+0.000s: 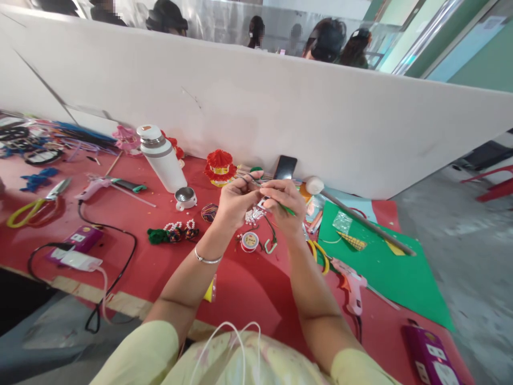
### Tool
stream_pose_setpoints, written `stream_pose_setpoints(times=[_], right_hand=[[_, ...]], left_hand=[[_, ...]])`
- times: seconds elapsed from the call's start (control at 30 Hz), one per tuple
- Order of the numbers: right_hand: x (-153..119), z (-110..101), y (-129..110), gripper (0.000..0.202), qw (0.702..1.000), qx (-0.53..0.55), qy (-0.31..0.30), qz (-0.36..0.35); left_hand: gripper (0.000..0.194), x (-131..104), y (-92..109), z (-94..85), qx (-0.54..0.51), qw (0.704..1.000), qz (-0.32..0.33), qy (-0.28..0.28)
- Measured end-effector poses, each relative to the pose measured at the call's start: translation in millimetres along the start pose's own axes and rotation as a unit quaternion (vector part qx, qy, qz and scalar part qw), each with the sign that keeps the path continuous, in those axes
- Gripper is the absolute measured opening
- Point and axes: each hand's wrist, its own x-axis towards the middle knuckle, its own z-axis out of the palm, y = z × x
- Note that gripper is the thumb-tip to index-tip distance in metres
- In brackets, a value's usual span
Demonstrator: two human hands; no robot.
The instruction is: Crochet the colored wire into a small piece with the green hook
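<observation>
Above the middle of the red table my left hand (236, 199) and my right hand (284, 202) meet, fingers pinched together. A thin dark strand (255, 179) runs between the fingertips, gripped by my left hand. Out of my right hand sticks a slim green rod (287, 210), perhaps a tool's handle; its other end is hidden. Just below lie white beads (254, 215), a small spool (249, 242) and a dark green strand piece (271, 243). To the left are a ball of multicoloured yarn (209, 213) and dark green yarn pieces with pearl beads (173, 233).
A white flask (162, 160), its metal cup (185, 198), scissors (40, 206) and a pink glue gun (96, 187) stand left. Behind are a red ornament (220, 168) and a phone (285, 167). Right lie another glue gun (352, 286), a green sheet (385, 275) and a rod (368, 224).
</observation>
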Motion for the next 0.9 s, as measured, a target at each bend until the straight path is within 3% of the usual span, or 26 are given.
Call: stream_pose_setpoints(times=[0.17,0.23,0.3,0.37,0.43,0.6,0.9], right_hand=[[-3,1,-7,0.023,0.988,-0.120,0.025,-0.098],[-6,3,-7,0.028,0.979,-0.158,0.044,-0.125],[-8,5,-5,0.027,0.978,-0.148,0.064,-0.135],[-7,5,-3,0.021,0.988,-0.082,0.070,-0.108],[-3,1,0,0.020,0.997,0.016,0.056,-0.046],[5,-20,10,0.027,0.983,0.161,0.004,0.086],[2,-29,14,0.029,0.975,0.177,-0.011,0.136]], left_hand=[[0.039,1,-15,4.8,0.058,0.991,0.089,0.086],[0.039,-1,-16,5.6,0.041,0.994,0.059,0.086],[0.040,-1,-12,3.6,-0.007,0.999,-0.019,0.042],[0.039,1,-3,-1.5,-0.041,0.993,-0.107,-0.032],[0.037,4,5,-8.2,-0.040,0.988,-0.131,-0.076],[0.033,7,17,-19.8,0.053,0.988,-0.105,-0.097],[0.021,6,12,-21.7,0.128,0.986,-0.047,-0.096]])
